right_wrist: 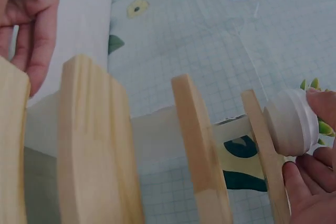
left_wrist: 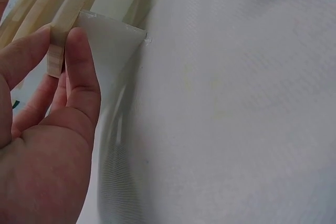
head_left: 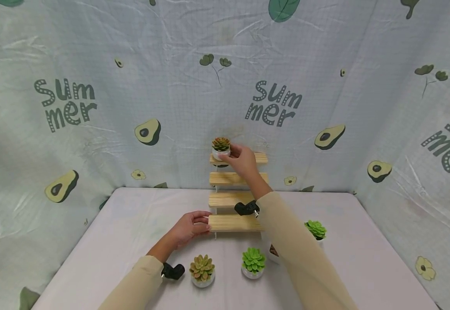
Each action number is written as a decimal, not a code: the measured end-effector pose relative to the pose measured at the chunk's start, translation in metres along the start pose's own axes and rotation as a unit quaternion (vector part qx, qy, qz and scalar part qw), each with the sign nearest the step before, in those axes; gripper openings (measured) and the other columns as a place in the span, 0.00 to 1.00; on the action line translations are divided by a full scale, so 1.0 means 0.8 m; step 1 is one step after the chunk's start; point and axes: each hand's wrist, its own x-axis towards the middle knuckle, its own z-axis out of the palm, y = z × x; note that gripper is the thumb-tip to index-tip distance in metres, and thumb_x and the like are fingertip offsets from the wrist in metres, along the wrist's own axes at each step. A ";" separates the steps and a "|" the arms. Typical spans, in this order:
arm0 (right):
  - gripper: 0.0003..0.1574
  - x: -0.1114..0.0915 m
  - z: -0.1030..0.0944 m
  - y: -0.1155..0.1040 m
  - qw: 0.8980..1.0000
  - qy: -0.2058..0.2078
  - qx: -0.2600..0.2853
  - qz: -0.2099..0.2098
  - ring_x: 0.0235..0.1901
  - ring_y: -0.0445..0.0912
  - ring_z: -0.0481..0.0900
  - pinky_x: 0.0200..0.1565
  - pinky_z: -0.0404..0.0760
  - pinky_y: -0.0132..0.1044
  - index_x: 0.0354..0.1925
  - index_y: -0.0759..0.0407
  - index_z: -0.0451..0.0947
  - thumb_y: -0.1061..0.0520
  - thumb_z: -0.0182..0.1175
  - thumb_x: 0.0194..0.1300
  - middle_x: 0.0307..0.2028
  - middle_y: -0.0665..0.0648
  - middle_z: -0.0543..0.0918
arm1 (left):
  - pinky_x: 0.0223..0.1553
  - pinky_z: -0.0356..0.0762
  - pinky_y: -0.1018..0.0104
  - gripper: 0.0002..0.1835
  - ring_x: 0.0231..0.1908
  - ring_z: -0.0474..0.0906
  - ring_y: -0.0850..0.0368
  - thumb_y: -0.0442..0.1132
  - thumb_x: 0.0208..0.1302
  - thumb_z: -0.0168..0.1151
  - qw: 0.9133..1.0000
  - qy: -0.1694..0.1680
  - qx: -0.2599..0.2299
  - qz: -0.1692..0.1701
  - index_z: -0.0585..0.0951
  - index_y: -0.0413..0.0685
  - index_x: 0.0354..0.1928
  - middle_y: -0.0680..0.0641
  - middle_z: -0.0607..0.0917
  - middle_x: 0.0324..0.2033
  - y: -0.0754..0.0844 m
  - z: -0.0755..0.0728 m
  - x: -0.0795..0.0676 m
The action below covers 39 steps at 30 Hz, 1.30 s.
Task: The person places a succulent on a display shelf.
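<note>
A small wooden tiered shelf (head_left: 234, 223) stands against the back cloth, its steps rising away from me. My left hand (head_left: 188, 228) pinches the left end of the lowest step, thumb on one face and fingers on the other, as the left wrist view shows at the step's end (left_wrist: 58, 51). At the top step's left end my right hand (head_left: 243, 160) grips a potted succulent (head_left: 221, 148) with reddish-green leaves. In the right wrist view its white pot (right_wrist: 291, 121) touches the top step, with the thumb and fingers around the rim.
On the white table (head_left: 132, 224) in front stand a brownish succulent (head_left: 202, 269) and a bright green one (head_left: 253, 261). Another green succulent (head_left: 316, 230) and a white pot (head_left: 274, 254) are partly hidden by the right sleeve. Printed cloth (head_left: 186, 99) hangs behind and at the sides.
</note>
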 end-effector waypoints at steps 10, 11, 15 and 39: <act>0.39 -0.030 -0.030 0.009 0.997 0.034 0.065 -0.040 0.65 0.55 0.78 0.66 0.79 0.47 0.68 0.66 0.74 0.49 0.72 0.65 0.65 0.66 0.79 | 0.52 0.88 0.59 0.28 0.44 0.84 0.58 0.24 0.69 0.60 1.000 -0.007 -0.003 0.009 0.68 0.31 0.70 0.41 0.82 0.50 -0.001 0.000 0.003; 0.39 -0.034 -0.035 0.009 0.996 0.031 0.066 -0.042 0.65 0.56 0.78 0.67 0.79 0.48 0.68 0.66 0.74 0.49 0.72 0.65 0.65 0.66 0.79 | 0.52 0.88 0.59 0.28 0.44 0.84 0.58 0.24 0.69 0.60 1.000 -0.008 -0.003 0.009 0.68 0.31 0.70 0.41 0.82 0.50 -0.001 0.001 0.003; 0.39 -0.053 -0.055 0.017 0.997 0.015 0.066 -0.040 0.66 0.56 0.77 0.68 0.78 0.50 0.67 0.65 0.74 0.49 0.72 0.65 0.65 0.65 0.79 | 0.52 0.88 0.59 0.28 0.44 0.84 0.58 0.25 0.69 0.61 1.000 -0.008 -0.002 0.012 0.68 0.31 0.70 0.41 0.82 0.50 -0.001 0.002 0.003; 0.36 -0.186 -0.186 0.116 0.997 0.064 -0.035 0.012 0.65 0.55 0.78 0.57 0.78 0.19 0.65 0.59 0.77 0.42 0.70 0.66 0.63 0.62 0.81 | 0.52 0.87 0.60 0.30 0.45 0.83 0.57 0.27 0.70 0.62 1.000 -0.011 -0.005 0.007 0.66 0.30 0.71 0.41 0.81 0.51 -0.003 0.000 0.001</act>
